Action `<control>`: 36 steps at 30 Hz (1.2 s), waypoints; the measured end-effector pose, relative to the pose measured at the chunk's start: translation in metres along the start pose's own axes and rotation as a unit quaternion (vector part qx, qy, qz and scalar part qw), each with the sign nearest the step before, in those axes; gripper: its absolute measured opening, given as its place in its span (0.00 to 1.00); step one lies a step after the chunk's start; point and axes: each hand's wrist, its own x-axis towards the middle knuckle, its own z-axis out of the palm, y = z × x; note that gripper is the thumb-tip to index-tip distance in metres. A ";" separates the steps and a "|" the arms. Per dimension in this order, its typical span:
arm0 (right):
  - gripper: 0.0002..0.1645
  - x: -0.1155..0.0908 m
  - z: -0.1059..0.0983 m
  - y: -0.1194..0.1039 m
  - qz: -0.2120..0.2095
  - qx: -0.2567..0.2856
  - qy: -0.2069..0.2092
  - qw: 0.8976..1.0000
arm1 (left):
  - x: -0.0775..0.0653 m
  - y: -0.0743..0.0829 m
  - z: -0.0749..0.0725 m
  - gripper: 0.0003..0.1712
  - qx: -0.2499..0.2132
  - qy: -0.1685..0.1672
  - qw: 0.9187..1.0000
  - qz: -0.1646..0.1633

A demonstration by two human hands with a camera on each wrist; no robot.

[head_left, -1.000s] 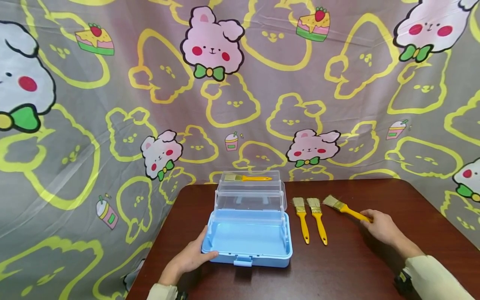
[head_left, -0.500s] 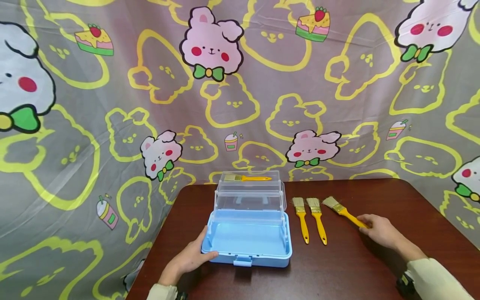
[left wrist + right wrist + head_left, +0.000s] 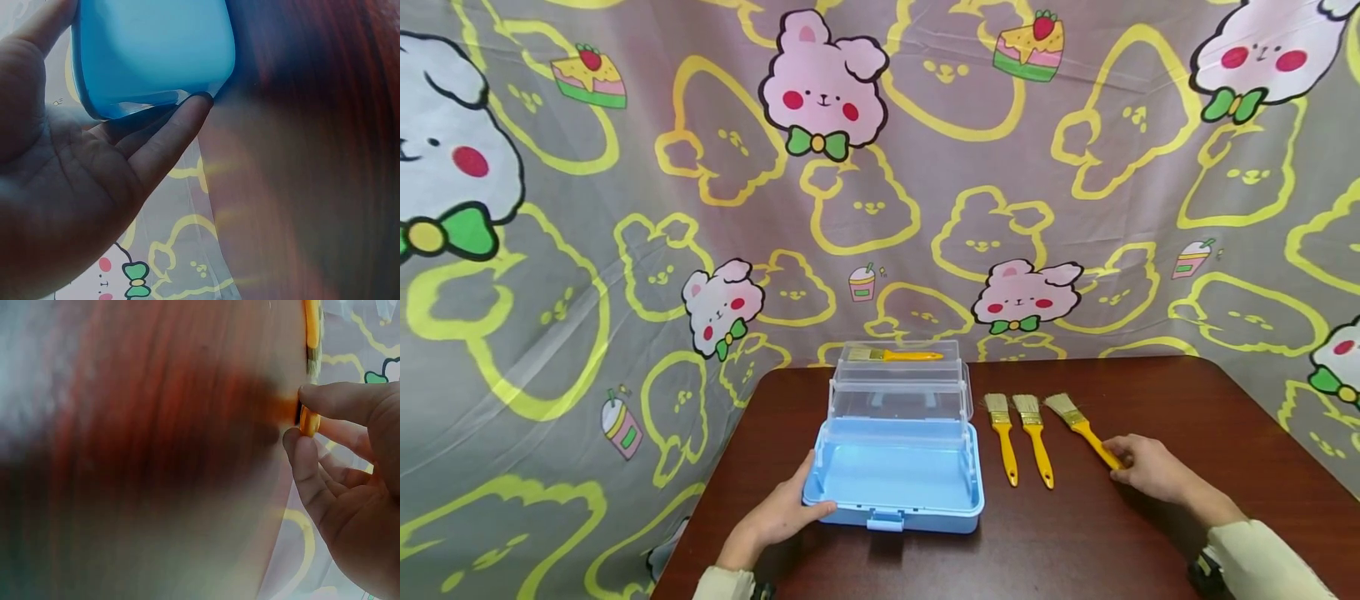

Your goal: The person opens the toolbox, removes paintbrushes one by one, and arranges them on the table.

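My left hand (image 3: 780,507) holds the front left corner of a light-blue toolbox (image 3: 925,523), thumb on the front rim and fingers along its side. In the left wrist view the fingers lie against the blue wall (image 3: 156,50). The box stands open, its clear tiered trays raised at the back. My right hand (image 3: 1157,471) pinches the handle end of a yellow-handled paintbrush (image 3: 1086,429), its pale bristles pointing back and left. The right wrist view shows the orange-yellow handle end (image 3: 309,421) between thumb and fingertips. Two similar paintbrushes, a left one (image 3: 1002,437) and a middle one (image 3: 1035,440), lie alongside.
Another yellow-handled paintbrush (image 3: 912,356) lies crosswise in the top clear tray (image 3: 898,375). Everything stands on a dark reddish-brown table (image 3: 1037,550). A patterned cloth (image 3: 880,175) with rabbit drawings hangs behind the table and at its sides.
My right hand has shifted a little left and toward me with the paintbrush handle, turning the brush closer in line with the other two. The left hand and toolbox have stayed put.
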 end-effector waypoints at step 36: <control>0.33 0.009 0.025 -0.033 -0.023 -0.037 -0.009 0.999 | -0.001 -0.001 0.002 0.60 0.006 0.003 1.000 0.007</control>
